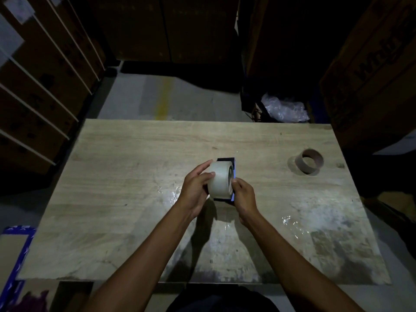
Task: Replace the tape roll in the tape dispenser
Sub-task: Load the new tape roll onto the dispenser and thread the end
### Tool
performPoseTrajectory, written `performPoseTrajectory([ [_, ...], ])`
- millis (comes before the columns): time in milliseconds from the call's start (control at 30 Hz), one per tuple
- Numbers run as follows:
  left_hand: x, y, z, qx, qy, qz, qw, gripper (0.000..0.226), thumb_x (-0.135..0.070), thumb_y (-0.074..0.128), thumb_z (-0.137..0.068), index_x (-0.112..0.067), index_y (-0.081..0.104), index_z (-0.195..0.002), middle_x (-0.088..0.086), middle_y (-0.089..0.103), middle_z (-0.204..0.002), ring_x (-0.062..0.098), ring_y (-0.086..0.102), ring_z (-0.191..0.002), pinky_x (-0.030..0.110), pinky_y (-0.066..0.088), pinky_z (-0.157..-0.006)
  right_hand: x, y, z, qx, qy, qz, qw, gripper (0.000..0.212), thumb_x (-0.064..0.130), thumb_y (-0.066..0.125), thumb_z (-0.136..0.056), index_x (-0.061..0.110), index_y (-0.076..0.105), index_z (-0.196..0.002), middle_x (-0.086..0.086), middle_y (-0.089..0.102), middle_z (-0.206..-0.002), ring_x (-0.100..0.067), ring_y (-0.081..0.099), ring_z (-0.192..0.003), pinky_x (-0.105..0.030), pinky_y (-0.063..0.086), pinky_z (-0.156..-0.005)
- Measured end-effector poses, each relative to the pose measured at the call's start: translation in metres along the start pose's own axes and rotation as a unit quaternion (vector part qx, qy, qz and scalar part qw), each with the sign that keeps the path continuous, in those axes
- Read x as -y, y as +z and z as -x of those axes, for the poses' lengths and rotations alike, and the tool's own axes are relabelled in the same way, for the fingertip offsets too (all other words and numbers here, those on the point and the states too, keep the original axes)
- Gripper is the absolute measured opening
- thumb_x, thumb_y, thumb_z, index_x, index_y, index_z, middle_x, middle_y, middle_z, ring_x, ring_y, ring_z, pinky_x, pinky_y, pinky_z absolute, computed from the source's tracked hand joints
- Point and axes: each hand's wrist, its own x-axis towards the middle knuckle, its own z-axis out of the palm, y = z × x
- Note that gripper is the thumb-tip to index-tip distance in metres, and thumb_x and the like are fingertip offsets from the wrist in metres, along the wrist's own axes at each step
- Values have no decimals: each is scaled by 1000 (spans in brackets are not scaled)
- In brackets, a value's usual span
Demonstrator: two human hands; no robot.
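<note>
Head view: tape roll (219,180) sits against the blue tape dispenser (233,176), both held above the middle of the counter (126,167). Left hand (194,190) fingers grasp the roll; right hand (244,197) fingers grip the dispenser. An empty cardboard core (309,162) stands well apart, on the right.

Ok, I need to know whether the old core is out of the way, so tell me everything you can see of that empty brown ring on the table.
The core is a short brown tube, cardboard by its look, hollow, with no tape visible on it. It lies tilted on the wooden table, towards the far right, its opening facing up and towards the camera, casting a shadow to its left. Nothing touches it but the table; both hands are well clear of it.
</note>
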Motion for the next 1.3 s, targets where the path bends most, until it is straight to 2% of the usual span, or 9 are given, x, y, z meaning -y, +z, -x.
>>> performPoseTrajectory([
  [133,16,-5,1,-54,-4,-59,997,26,-7,56,-92,-21,70,-109,4,67,-108,22,64,-90,34,54,-73,3,-1,6,-43,-57,77,994,41,36,47,-101,21,51,-139,4,54,-137,-14,53,-122,-36,46,-102],
  [200,26,-8,2,-84,-2,-83,993,23,-10,60,-90,-22,72,-107,4,68,-107,22,64,-87,32,54,-69,14,-1,13,-26,-148,118,982,41,39,50,-99,25,54,-137,10,53,-132,-8,53,-117,-28,46,-96],
  [300,35,-13,3,-125,7,-95,988,20,-13,63,-89,-19,72,-105,6,71,-105,19,67,-83,32,55,-70,15,0,22,53,-252,265,929,46,49,52,-88,25,65,-125,5,61,-130,-14,53,-117,-37,50,-95],
  [433,43,-23,3,-135,11,-101,986,19,-15,65,-89,-18,71,-106,6,71,-100,17,67,-78,28,55,-63,4,0,26,84,-290,368,880,43,41,57,-88,22,65,-126,0,62,-132,-20,53,-119,-28,41,-97],
  [567,52,-33,6,-132,6,-109,985,21,-19,66,-91,-21,69,-111,5,67,-106,22,65,-87,20,50,-45,-8,7,27,51,-294,392,870,28,31,60,-94,20,71,-117,-4,68,-125,-22,59,-114,-33,48,-94],
  [767,77,-57,11,-72,3,-110,991,33,-11,59,-92,-30,67,-118,15,68,-113,27,65,-96,31,54,-68,-17,16,32,9,-316,403,859,11,13,68,-87,10,77,-93,-7,76,-100,-25,67,-88,-26,42,-78],
  [1000,86,-80,12,-42,0,-169,985,40,-5,57,-89,-27,68,-120,6,69,-97,21,63,-86,26,53,-64,-30,13,34,85,-321,470,818,21,26,62,-93,17,76,-106,-5,71,-119,-24,63,-102,-34,47,-86],
  [1133,83,-88,4,-36,24,-244,969,32,-12,65,-85,-35,70,-106,8,74,-91,25,68,-86,39,56,-76,-28,12,28,94,-364,514,771,18,25,63,-89,16,78,-94,-6,75,-104,-29,66,-87,-38,56,-70],
  [1300,77,-98,-2,-8,72,-335,939,27,-20,70,-89,-28,69,-114,3,76,-82,11,69,-74,32,55,-73,-24,17,23,96,-368,545,747,17,24,63,-87,18,76,-97,-3,73,-100,-26,63,-87,-35,53,-66],
])
